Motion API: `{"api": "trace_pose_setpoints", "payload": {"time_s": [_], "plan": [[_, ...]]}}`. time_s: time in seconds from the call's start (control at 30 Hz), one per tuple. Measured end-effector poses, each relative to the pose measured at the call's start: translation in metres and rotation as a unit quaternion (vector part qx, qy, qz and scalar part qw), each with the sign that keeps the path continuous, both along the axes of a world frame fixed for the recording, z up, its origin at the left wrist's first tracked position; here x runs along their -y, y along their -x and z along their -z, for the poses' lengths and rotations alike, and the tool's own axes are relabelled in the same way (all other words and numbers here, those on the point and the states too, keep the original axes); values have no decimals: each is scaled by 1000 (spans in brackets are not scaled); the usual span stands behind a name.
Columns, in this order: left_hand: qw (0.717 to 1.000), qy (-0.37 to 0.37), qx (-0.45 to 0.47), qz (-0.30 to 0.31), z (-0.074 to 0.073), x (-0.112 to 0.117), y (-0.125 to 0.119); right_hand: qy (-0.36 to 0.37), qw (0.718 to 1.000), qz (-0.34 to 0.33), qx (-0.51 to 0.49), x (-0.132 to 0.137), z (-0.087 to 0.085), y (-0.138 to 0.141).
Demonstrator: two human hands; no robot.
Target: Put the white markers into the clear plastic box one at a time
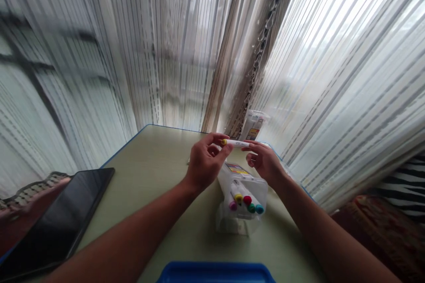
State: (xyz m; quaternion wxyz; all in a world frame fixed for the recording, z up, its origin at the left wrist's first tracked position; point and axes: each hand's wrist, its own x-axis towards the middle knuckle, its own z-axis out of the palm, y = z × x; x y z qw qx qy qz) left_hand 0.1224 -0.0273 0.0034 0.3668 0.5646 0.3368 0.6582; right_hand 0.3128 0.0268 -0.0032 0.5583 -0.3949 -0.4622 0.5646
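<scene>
A white marker (236,143) with a yellow end lies level between my two hands, above the table. My left hand (207,157) pinches it near the yellow end. At the marker's other end, the fingers of my right hand (265,161) close on its white tip. Just below my hands a clear plastic case (259,185) lies on its side, its open end towards me. Inside it are several markers with coloured ends, among them a red-ended marker (247,200) and a blue-ended marker (259,209).
Behind my right hand stands a second clear case (255,124). A dark flat tablet-like device (63,216) rests at the table's left edge. A blue tray-like object (215,272) is at the near edge of the table (149,159). Striped curtains (179,53) hang beyond.
</scene>
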Motion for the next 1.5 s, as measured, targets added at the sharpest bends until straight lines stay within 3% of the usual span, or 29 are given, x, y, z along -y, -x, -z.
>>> {"api": "trace_pose_setpoints", "payload": {"time_s": [0.5,0.73,1.03,1.5], "plan": [[1000,17,-14,-20,3,-5,4,-28,999,23,-16,-1,0,-1],[997,50,-24,-54,13,-20,13,-77,996,43,-16,2,-3,1],[983,182,9,1,16,-35,24,-221,973,16,59,24,-9,13],[983,185,10,4,11,-30,24,-270,959,-2,82,31,-17,17]]}}
